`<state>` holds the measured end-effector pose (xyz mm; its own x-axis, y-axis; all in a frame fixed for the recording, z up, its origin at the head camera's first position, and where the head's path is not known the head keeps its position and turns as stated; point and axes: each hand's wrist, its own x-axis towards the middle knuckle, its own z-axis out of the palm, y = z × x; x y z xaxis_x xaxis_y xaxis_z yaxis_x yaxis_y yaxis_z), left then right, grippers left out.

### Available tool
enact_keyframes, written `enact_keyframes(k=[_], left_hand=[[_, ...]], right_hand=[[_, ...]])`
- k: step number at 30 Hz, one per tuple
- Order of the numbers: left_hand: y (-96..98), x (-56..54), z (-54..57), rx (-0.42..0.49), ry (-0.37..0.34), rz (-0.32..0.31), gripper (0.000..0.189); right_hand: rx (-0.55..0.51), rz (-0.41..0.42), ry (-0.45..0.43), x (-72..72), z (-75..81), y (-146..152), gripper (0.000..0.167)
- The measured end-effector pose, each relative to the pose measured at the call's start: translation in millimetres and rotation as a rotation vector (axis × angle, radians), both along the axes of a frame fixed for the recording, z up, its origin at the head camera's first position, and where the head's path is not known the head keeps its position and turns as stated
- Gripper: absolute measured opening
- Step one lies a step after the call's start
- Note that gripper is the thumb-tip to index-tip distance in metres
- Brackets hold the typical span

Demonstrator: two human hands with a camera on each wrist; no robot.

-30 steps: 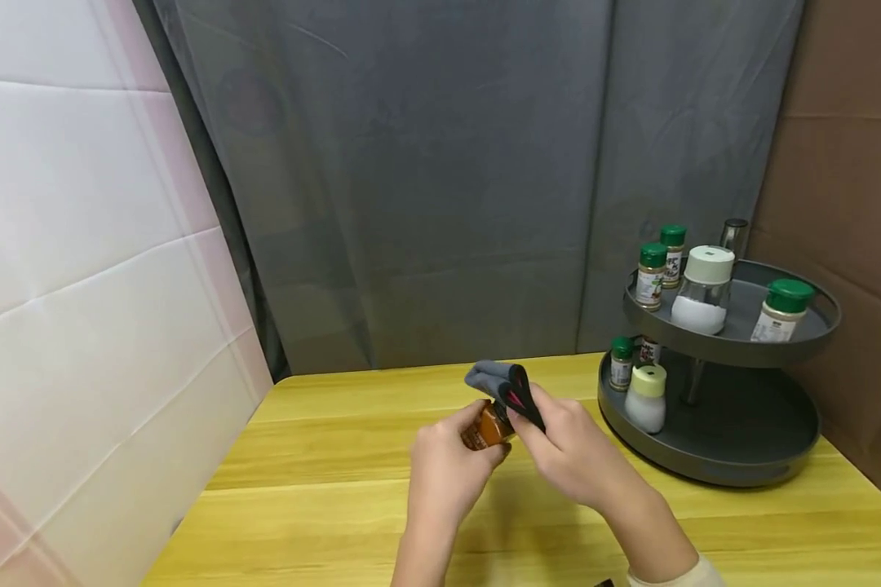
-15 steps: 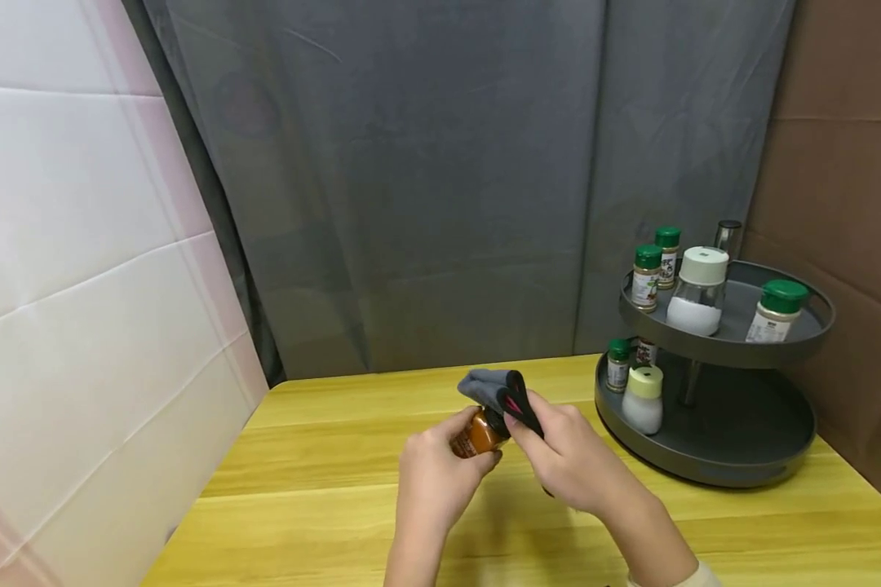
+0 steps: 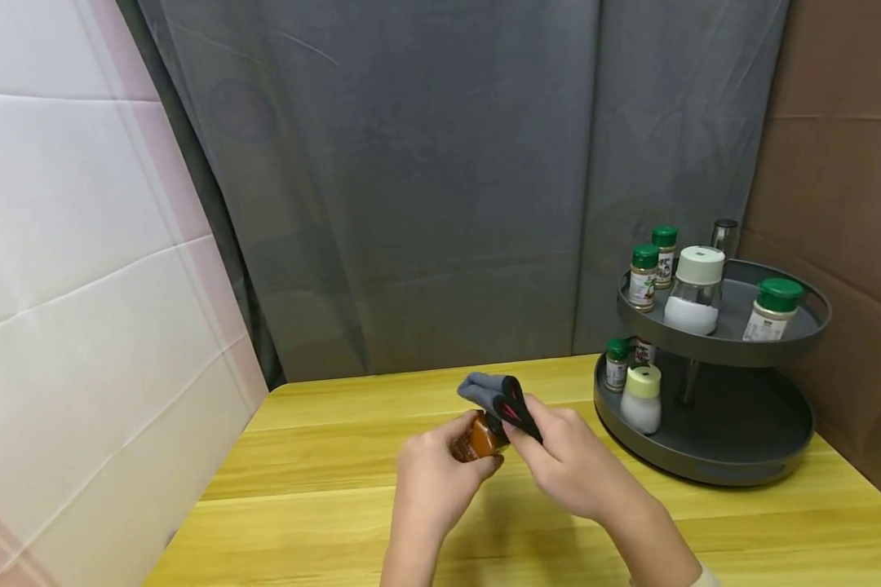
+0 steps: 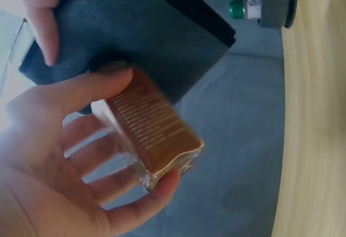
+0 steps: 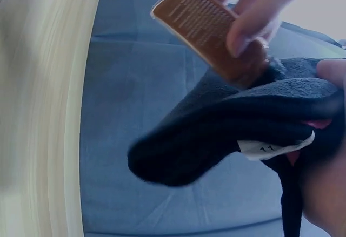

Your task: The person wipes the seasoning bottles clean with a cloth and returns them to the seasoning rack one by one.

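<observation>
Two hands at work, each grip closed on something. Left hand (image 3: 429, 473) holds amber bottle (image 4: 154, 123), tilted, fingers at its cap end and base. Right hand (image 3: 568, 461) pinches folded dark gray cloth (image 3: 484, 390), cloth against bottle's black cap (image 5: 273, 70). Bottle and cloth are above tabletop (image 3: 301, 473), in from far edge. Two-tier rack (image 3: 705, 469) by far right corner carries green-capped jars (image 3: 642, 285), pale-lidded shakers (image 3: 693, 297).
</observation>
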<state>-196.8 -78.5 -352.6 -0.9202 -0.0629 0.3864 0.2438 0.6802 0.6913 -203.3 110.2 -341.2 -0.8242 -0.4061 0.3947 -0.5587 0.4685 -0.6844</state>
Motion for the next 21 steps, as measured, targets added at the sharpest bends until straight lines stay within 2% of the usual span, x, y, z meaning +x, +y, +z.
enact_keyframes(k=[1,3,7,9,11,16,18,21], left_hand=[[1.1,0.6,-0.1,0.004,-0.007,-0.013,0.055],[3.5,1.9,-0.9,0.021,-0.023,0.006,0.054],[6.6,1.0,-2.7,0.046,-0.037,0.127,0.054],[6.0,0.3,-2.6,0.040,-0.032,0.145,0.054],[5.0,-0.3,-2.2,0.049,-0.032,0.114,0.055],[1.8,0.2,-1.6,0.118,-0.084,-0.032,0.055],[0.9,0.1,-2.3,0.151,-0.101,-0.048,0.054],[0.2,-1.4,-3.7,0.196,-0.099,-0.016,0.050]], right_hand=[[0.006,-0.005,0.003,0.2,0.0,0.3,0.026],[0.020,-0.006,0.003,1.0,0.0,0.8,0.026],[0.046,0.020,-0.011,4.5,1.6,1.9,0.031],[0.043,0.030,-0.021,5.5,2.3,2.3,0.033],[0.035,0.025,-0.023,6.0,2.6,2.7,0.031],[0.025,-0.002,-0.013,4.6,1.8,2.2,0.026],[0.032,0.000,-0.014,4.5,1.4,2.0,0.027],[0.044,0.015,-0.029,5.7,1.8,2.4,0.032]])
